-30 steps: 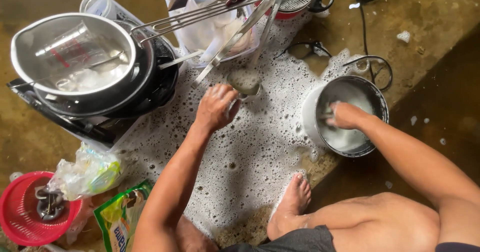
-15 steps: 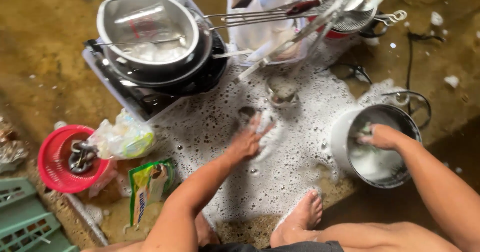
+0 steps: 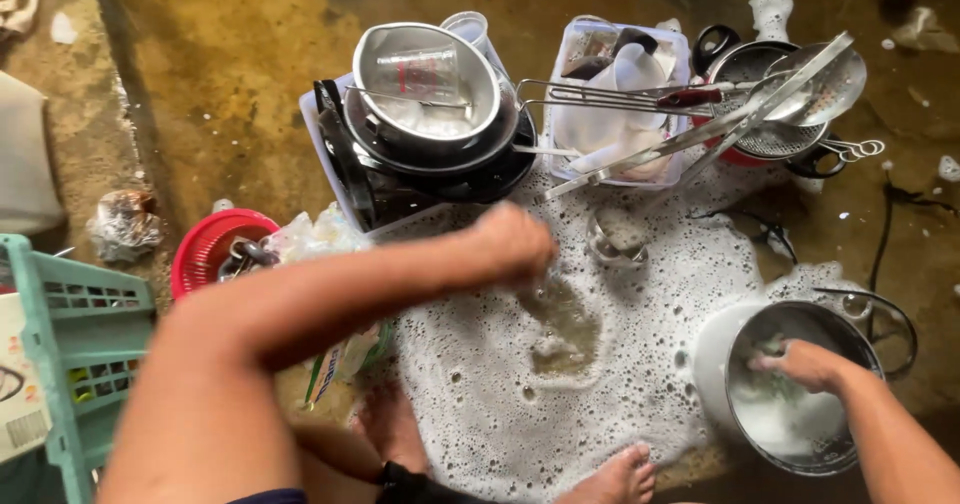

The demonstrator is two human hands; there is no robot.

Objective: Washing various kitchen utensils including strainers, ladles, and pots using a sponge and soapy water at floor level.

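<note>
Reaching right hand (image 3: 808, 364) inside pot (image 3: 850, 329)

**Pot in the suds**

A round steel pot (image 3: 800, 389) sits upright on the wet, foam-covered floor (image 3: 600, 384), at the right edge of the suds. Its inside is grey and soapy, with white foam pooled at the bottom. A thin wire handle lies folded behind its rim.

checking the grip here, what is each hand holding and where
Right hand is down inside the steel pot, on a greenish scrubber; grip unclear. Left hand is blurred above the foam; cannot tell.
</note>
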